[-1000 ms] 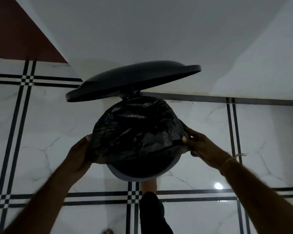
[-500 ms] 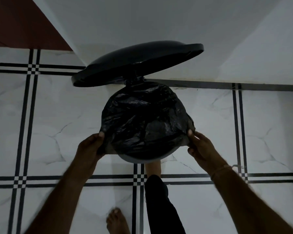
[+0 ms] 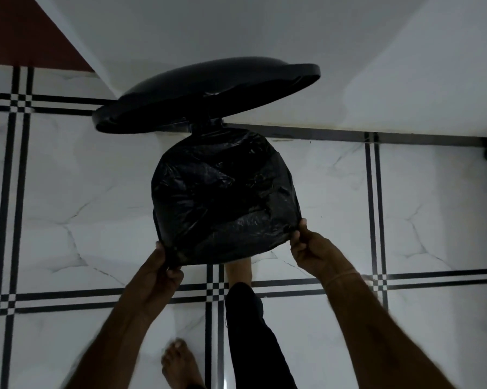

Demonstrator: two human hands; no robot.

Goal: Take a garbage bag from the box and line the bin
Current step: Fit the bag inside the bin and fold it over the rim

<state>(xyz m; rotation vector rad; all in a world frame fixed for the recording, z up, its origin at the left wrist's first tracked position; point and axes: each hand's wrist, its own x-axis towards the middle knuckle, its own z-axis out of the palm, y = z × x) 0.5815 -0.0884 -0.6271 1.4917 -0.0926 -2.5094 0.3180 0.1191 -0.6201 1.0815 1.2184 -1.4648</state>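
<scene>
A black garbage bag (image 3: 222, 197) is stretched over the top of a round pedal bin and now hides its rim completely. The bin's dark lid (image 3: 205, 94) stands raised behind it, hinged at the back. My left hand (image 3: 159, 269) pinches the bag's near left edge below the bin's front. My right hand (image 3: 311, 248) pinches the bag's near right edge. One foot (image 3: 238, 269) rests at the bin's front base, where a pedal would be, though no pedal shows. The box of bags is not in view.
The bin stands on a white marble floor (image 3: 68, 192) with black line borders, close to a white wall (image 3: 349, 51). My other bare foot (image 3: 180, 363) is planted near the bottom of the frame. A dark red surface (image 3: 20, 29) shows at top left.
Both hands slid from the bin's sides toward its near front, pulling the bag's edge down over the front rim, which no longer shows. The view tilted and the lid looks higher.
</scene>
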